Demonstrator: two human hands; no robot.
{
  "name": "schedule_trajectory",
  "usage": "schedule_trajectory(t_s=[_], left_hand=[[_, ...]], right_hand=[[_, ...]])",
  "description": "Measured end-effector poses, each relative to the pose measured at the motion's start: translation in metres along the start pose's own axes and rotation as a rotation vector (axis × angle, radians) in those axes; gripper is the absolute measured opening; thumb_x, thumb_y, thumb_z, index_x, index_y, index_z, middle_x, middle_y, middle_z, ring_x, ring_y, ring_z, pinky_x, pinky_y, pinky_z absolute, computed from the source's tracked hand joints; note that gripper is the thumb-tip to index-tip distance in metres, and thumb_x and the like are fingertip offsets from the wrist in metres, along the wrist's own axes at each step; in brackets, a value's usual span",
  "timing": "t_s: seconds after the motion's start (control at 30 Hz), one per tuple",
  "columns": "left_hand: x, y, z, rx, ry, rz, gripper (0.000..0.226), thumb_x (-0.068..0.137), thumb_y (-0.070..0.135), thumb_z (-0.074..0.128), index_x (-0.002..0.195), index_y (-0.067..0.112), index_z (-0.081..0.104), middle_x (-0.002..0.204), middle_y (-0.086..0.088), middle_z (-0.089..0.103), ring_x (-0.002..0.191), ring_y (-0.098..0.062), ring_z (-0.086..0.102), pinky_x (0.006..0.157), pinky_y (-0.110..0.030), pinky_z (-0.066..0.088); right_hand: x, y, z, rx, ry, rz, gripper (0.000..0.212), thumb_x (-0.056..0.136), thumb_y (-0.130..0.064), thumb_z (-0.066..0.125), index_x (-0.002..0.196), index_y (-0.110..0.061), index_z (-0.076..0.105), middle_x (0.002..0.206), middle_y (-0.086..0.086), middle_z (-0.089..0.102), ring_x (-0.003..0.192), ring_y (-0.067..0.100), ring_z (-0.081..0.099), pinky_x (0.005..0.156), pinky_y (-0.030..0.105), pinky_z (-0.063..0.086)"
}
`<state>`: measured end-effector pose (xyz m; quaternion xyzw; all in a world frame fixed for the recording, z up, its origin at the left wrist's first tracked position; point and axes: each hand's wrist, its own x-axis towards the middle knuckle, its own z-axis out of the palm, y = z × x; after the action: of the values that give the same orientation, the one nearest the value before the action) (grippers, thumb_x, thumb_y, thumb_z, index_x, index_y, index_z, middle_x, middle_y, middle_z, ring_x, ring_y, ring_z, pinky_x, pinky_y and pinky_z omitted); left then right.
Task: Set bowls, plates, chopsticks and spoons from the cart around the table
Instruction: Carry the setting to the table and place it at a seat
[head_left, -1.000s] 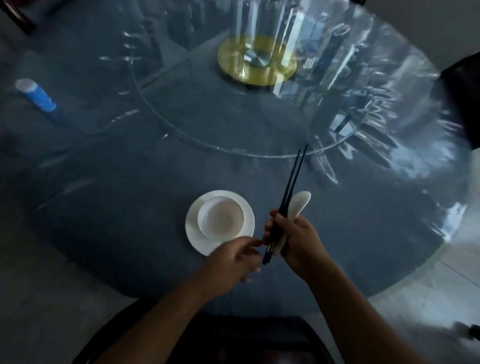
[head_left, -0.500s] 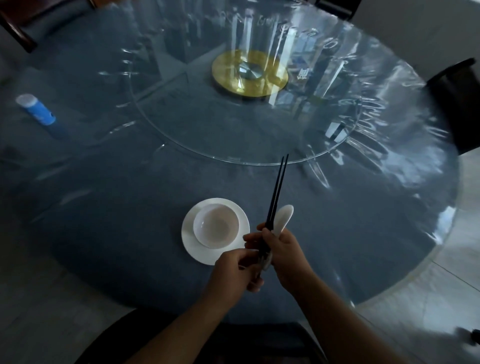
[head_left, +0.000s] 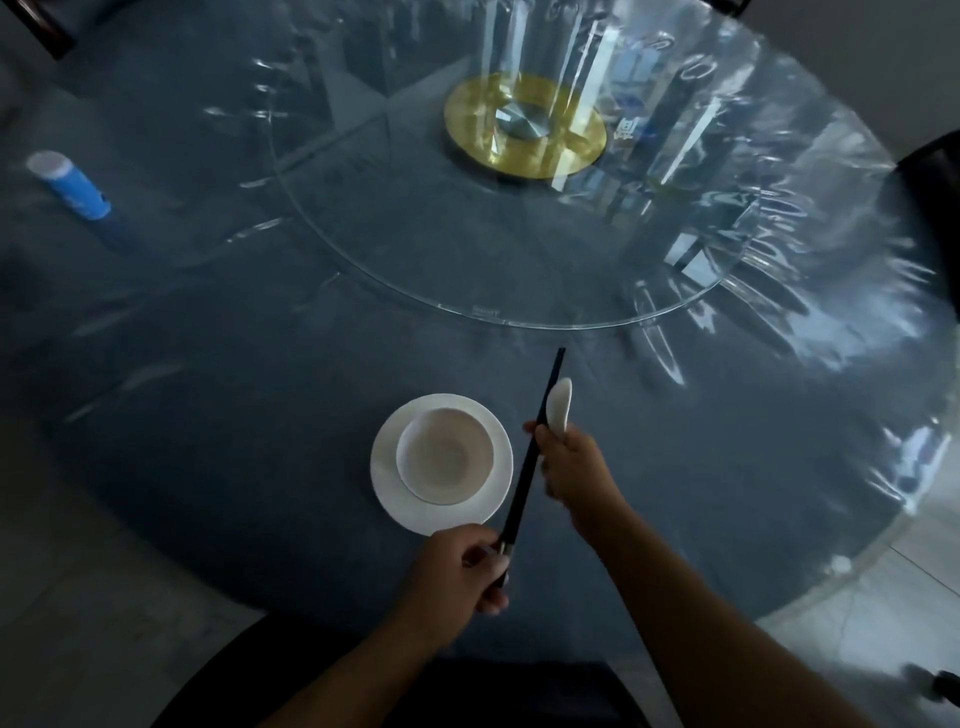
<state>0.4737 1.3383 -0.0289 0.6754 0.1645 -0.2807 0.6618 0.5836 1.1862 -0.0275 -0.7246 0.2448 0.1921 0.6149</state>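
A white bowl (head_left: 444, 456) sits on a white plate (head_left: 387, 486) near the front edge of the round blue table (head_left: 208, 395). My left hand (head_left: 457, 571) grips the near end of a pair of black chopsticks (head_left: 535, 447), which slant up and away just right of the plate. My right hand (head_left: 571, 465) holds a white spoon (head_left: 560, 405), its bowl end sticking out above the fist. The spoon's handle is hidden in that hand.
A glass turntable (head_left: 363, 249) with a gold hub (head_left: 524, 127) fills the table's middle. A blue and white bottle (head_left: 70, 184) lies at the far left. Dark chairs stand at the right edge (head_left: 932, 208) and below me (head_left: 395, 691).
Both utensils were in my right hand. My left hand has taken the chopsticks by their near end and drawn them toward me, leaving only the spoon in the right hand.
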Motion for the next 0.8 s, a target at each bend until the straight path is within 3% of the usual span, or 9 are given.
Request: schedule_trajectory(t_s=[0.13, 0.3, 0.47, 0.6, 0.8], left_hand=[[-0.004, -0.016, 0.000, 0.087, 0.057, -0.032, 0.012, 0.096, 0.000, 0.056, 0.100, -0.009, 0.062, 0.075, -0.016, 0.062, 0.053, -0.020, 0.061, 0.049, -0.027, 0.051], [0.007, -0.029, -0.006, 0.185, 0.140, -0.026, 0.010, 0.095, 0.003, 0.057, 0.095, 0.004, 0.067, 0.072, -0.006, 0.064, 0.051, -0.013, 0.059, 0.050, -0.025, 0.054], [0.019, -0.034, -0.012, 0.358, 0.204, 0.001, 0.014, 0.094, 0.013, 0.060, 0.088, 0.001, 0.063, 0.074, -0.015, 0.068, 0.050, -0.011, 0.061, 0.062, -0.045, 0.059], [0.022, -0.030, -0.008, 0.502, 0.193, 0.023, 0.015, 0.094, 0.021, 0.063, 0.090, 0.007, 0.061, 0.080, -0.007, 0.072, 0.061, -0.018, 0.070, 0.066, -0.039, 0.058], [0.025, -0.017, -0.008, 0.628, 0.145, -0.004, 0.024, 0.093, 0.024, 0.065, 0.087, 0.002, 0.057, 0.087, -0.013, 0.071, 0.079, -0.027, 0.069, 0.078, -0.044, 0.056]], right_hand=[[0.041, -0.014, 0.004, -0.044, -0.009, -0.002, 0.014, 0.095, -0.016, 0.062, 0.084, -0.009, 0.057, 0.053, 0.000, 0.037, 0.035, 0.007, 0.031, 0.035, 0.019, 0.024], [0.075, -0.018, 0.014, -0.183, -0.074, -0.030, 0.022, 0.091, -0.013, 0.061, 0.072, -0.011, 0.052, 0.050, 0.002, 0.043, 0.034, 0.008, 0.032, 0.036, 0.018, 0.024], [0.099, -0.012, 0.024, -0.340, -0.062, -0.055, 0.027, 0.089, -0.014, 0.061, 0.064, -0.013, 0.054, 0.051, 0.003, 0.048, 0.037, 0.014, 0.035, 0.039, 0.021, 0.027], [0.106, -0.008, 0.027, -0.430, -0.035, -0.077, 0.027, 0.085, -0.016, 0.063, 0.059, -0.015, 0.055, 0.046, -0.001, 0.051, 0.035, 0.014, 0.041, 0.036, 0.020, 0.030], [0.108, -0.006, 0.029, -0.461, -0.013, -0.093, 0.021, 0.083, -0.022, 0.064, 0.063, -0.017, 0.059, 0.047, -0.004, 0.057, 0.036, 0.010, 0.045, 0.039, 0.021, 0.034]])
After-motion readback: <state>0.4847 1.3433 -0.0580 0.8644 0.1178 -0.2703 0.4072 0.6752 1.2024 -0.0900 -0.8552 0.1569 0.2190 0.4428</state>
